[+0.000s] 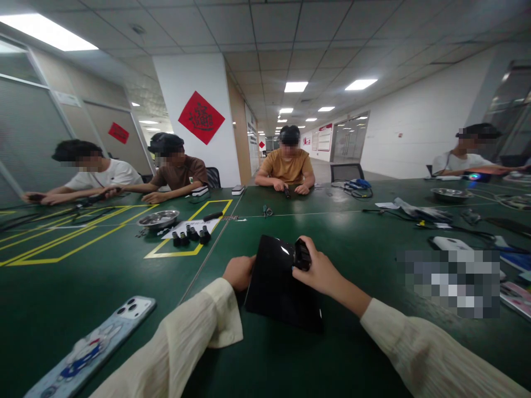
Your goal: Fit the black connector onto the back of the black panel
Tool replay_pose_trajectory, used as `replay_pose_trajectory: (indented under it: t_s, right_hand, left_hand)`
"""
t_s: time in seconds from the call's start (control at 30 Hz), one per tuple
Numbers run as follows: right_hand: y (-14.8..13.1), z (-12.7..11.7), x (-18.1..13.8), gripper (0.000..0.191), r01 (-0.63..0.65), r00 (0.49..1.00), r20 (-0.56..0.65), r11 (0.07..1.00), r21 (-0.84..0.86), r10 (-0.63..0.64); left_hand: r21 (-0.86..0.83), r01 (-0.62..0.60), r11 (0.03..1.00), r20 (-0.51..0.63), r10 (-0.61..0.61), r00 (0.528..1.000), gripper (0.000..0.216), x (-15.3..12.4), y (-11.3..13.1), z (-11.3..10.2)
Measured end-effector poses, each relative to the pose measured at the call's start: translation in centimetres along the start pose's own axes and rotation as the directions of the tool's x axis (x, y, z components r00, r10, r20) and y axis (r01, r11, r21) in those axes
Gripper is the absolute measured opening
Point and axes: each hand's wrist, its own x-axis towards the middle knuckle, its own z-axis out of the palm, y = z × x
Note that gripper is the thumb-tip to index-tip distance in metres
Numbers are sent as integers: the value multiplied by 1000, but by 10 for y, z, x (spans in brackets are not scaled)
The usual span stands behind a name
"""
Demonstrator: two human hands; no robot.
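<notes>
A glossy black panel (279, 282) is tilted up over the green table in front of me. At its left edge my left hand (239, 272) is closed on it, with the fingertips hidden behind the panel. My right hand (317, 268) grips a small, dark, chunky piece (302, 255) at the panel's upper right; whether that piece is fixed to the panel I cannot tell. The thumb and fingers wrap around this piece from the right.
Several black knob-like parts (191, 234) stand left of the hands, near a metal bowl (159, 219). A phone in a blue case (93, 345) lies at the lower left. Cables (357, 188) lie at the right back. Several people sit around the table (232, 365).
</notes>
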Motion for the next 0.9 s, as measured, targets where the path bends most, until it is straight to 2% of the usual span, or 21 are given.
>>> replay_pose_trajectory:
  t_s: [0.1, 0.17, 0.3, 0.43, 0.53, 0.7, 0.9]
  right_hand:
    - [-3, 0, 3, 65, -15, 1000, 1, 998, -64, 15]
    - [-5, 0, 5, 66, -2, 1000, 30, 994, -106, 5]
    - [-10, 4, 12, 71, 35, 994, 110, 973, -229, -10]
    - [-15, 9, 18, 73, 109, 980, 192, 929, -353, -42]
    - [-17, 9, 20, 73, 147, 969, 239, 910, -388, -55]
    - [-18, 4, 23, 77, 198, 948, 306, 910, -365, -83]
    - [-16, 0, 25, 75, 227, 939, 326, 913, -338, -112]
  left_hand:
    - [171, 75, 982, -31, -71, 997, 20, 5, -11, -7]
    - [204, 154, 967, -90, -138, 986, 24, 6, -16, -8]
    - [28, 262, 965, -231, -249, 940, 25, 8, -21, -7]
    - [-133, 327, 936, -279, -352, 893, 27, 9, -22, -5]
    - [-128, 325, 937, -274, -348, 896, 31, 11, -23, -5]
    - [30, 255, 966, -220, -243, 945, 39, 12, -20, -3]
    - [67, 275, 959, -239, -252, 938, 38, 11, -20, -2]
